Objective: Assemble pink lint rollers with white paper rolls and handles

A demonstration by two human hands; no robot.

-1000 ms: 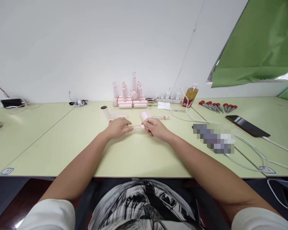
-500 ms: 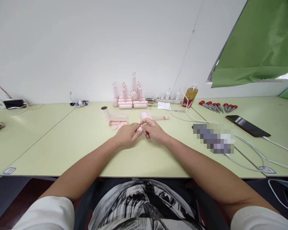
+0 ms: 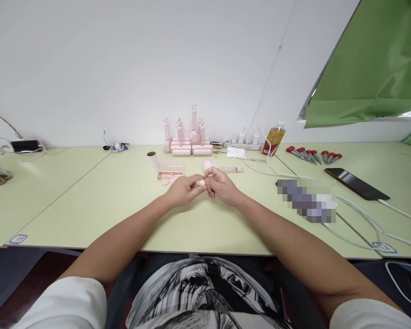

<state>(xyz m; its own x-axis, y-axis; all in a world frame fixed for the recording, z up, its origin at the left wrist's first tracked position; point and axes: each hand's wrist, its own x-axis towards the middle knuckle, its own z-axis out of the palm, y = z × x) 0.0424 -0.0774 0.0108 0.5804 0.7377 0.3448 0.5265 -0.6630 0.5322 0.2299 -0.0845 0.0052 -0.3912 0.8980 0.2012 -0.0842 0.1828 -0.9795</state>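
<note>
Above the table my two hands meet, both closed. My left hand point(image 3: 183, 189) pinches a small pale pink part point(image 3: 201, 182) between thumb and fingers. The fingers of my right hand point(image 3: 222, 187) press together at the right end of that part; whatever they pinch is mostly hidden. Just left of my hands is an open pink case point(image 3: 170, 174) with round pink discs point(image 3: 165, 182) by it. A pink cylinder point(image 3: 208, 165) and a clear tube with a pink heart-shaped loop point(image 3: 231, 169) lie behind my right hand.
Pink cases point(image 3: 192, 150) with upright tubes stand against the wall. A drink bottle point(image 3: 274, 138), a power strip point(image 3: 246, 144), red-tipped tools point(image 3: 304, 154), a black phone point(image 3: 357, 183) and white cables lie to the right. A brown-ended roll point(image 3: 153, 161) is left of the cylinder.
My hands have drawn slightly apart, and more of the small pale pink part shows between them. The whole view has shifted a little.
</note>
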